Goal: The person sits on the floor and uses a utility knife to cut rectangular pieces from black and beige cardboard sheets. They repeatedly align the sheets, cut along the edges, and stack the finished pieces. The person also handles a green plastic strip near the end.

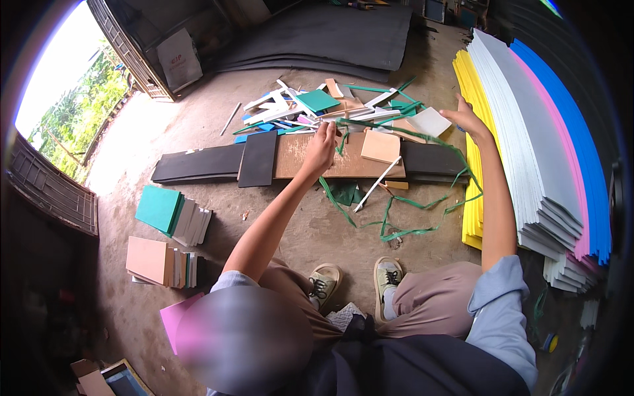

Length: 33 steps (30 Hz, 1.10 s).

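My left hand (321, 146) is closed around a green plastic strap (396, 127) above a brown board (290, 157). From there the strap runs rightward and loops down over the floor. My right hand (469, 119) is raised at the right with its thumb and fingers apart, beside a pale foam piece (429, 123) and the yellow foam sheets (472, 198). On the board lies a peach foam block (381, 146), with a thin white strip (378, 184) leaning across its corner. A black foam piece (258, 158) rests across the board's left side.
A heap of foam offcuts (317, 101) lies beyond the board. Tall stacks of white sheets (505, 132) and blue sheets (568, 132) stand at the right. Green-topped blocks (158, 208) and peach blocks (146, 257) stand at the left. Black sheets (317, 39) cover the far floor.
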Each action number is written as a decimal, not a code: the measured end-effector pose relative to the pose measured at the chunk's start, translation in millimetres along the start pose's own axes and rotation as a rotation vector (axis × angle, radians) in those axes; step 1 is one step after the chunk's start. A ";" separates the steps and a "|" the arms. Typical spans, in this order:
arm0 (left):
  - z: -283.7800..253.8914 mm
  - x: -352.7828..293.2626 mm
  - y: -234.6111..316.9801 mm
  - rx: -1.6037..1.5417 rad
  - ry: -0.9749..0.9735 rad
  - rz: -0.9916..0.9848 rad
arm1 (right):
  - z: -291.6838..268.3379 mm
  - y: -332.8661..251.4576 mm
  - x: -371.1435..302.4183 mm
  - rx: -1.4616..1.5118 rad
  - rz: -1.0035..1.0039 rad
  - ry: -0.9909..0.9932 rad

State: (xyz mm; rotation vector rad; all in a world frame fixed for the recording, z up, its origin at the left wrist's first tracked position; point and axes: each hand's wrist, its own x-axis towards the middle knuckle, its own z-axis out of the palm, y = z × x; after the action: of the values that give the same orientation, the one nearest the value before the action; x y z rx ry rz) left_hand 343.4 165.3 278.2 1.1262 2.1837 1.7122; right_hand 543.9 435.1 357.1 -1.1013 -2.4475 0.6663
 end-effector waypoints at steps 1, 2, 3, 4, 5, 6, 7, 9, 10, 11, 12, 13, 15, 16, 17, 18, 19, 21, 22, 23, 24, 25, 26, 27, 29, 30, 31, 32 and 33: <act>-4.0 -6.5 8.1 -0.031 0.001 -0.001 | 1.2 -17.6 -1.6 0.172 -0.097 -0.060; -5.4 -13.5 13.4 0.084 0.073 0.064 | 7.1 -33.7 -2.9 0.346 -0.193 -0.122; -4.7 -19.1 21.1 0.238 0.059 0.057 | 17.3 -53.4 -8.6 0.505 -0.252 -0.289; -3.7 -26.8 26.2 0.398 0.042 0.041 | 34.2 -74.3 -17.0 0.669 -0.304 -0.467; -6.9 -33.3 26.2 0.567 0.030 0.022 | 46.8 -102.8 -41.7 0.671 -0.224 -0.661; -6.3 -35.4 21.4 0.551 0.020 0.095 | 71.6 -108.1 -44.6 0.611 -0.131 -0.782; -0.7 -37.7 24.4 0.554 -0.045 0.040 | 92.6 -104.5 -47.8 0.501 -0.148 -0.849; 2.2 -44.4 20.4 0.587 -0.112 0.087 | 124.2 -107.4 -63.6 0.572 -0.109 -0.891; 2.6 -45.5 16.6 0.542 -0.129 0.111 | 130.2 -100.4 -61.5 0.653 -0.057 -0.946; 0.5 -44.6 12.6 0.551 -0.118 0.082 | 132.0 -89.6 -57.9 0.730 0.000 -1.003; -4.5 -43.1 7.5 0.560 -0.108 0.049 | 132.1 -77.7 -52.2 0.761 0.039 -0.926; -10.7 -40.5 1.9 0.568 -0.099 0.016 | 129.5 -63.9 -43.8 0.790 0.078 -0.847; -34.1 -28.0 -23.5 0.552 0.056 -0.180 | 114.6 -21.5 -20.5 0.924 0.209 -0.577; -54.0 -24.3 -44.4 0.518 0.111 -0.271 | 106.6 -5.2 -17.0 0.993 0.301 -0.421; -73.0 -18.4 -67.0 0.468 0.167 -0.386 | 95.5 26.8 -4.1 1.087 0.381 -0.308; -104.2 -14.3 -97.4 0.413 0.256 -0.447 | 89.2 48.1 4.7 1.207 0.468 -0.193; -120.1 -15.8 -113.7 0.329 0.344 -0.499 | 79.1 79.2 11.2 1.281 0.541 -0.080; -138.0 -26.1 -129.2 -0.060 0.507 -0.642 | 64.3 122.5 3.4 1.339 0.662 0.119; -153.3 -25.7 -138.2 -0.158 0.575 -0.699 | 59.5 138.5 3.6 1.365 0.711 0.244; -155.0 -26.5 -141.0 -0.293 0.634 -0.757 | 49.3 162.1 5.0 1.334 0.749 0.335; -158.8 -25.0 -145.3 -0.397 0.699 -0.771 | 39.4 184.6 6.4 1.341 0.745 0.425; -161.2 -22.9 -147.8 -0.494 0.767 -0.782 | 34.1 197.8 6.6 1.354 0.741 0.511; -158.1 -23.4 -147.6 -0.370 0.718 -0.718 | 37.1 198.9 3.2 1.302 0.745 0.500; -154.4 -26.6 -145.9 -0.243 0.666 -0.659 | 42.9 195.5 -3.1 1.248 0.755 0.485; -141.4 -24.8 -140.1 -0.040 0.544 -0.499 | 52.7 183.9 -8.7 1.147 0.716 0.432; -129.0 -19.8 -136.1 0.033 0.474 -0.403 | 54.8 178.9 -5.2 1.120 0.664 0.362; -104.3 -16.9 -122.8 0.090 0.401 -0.342 | 56.2 176.8 -6.1 1.004 0.612 0.293; -98.8 -9.1 -119.2 0.254 0.319 -0.239 | 64.0 164.6 -3.4 0.853 0.545 0.233; -86.9 -3.7 -114.7 0.338 0.249 -0.173 | 69.7 159.2 -0.9 0.717 0.449 0.127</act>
State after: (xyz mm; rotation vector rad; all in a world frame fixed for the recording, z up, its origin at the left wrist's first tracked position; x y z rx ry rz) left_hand 246.6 87.9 205.1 0.7864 2.7116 1.5191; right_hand 603.1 508.5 211.2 -1.3080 -1.6190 1.4122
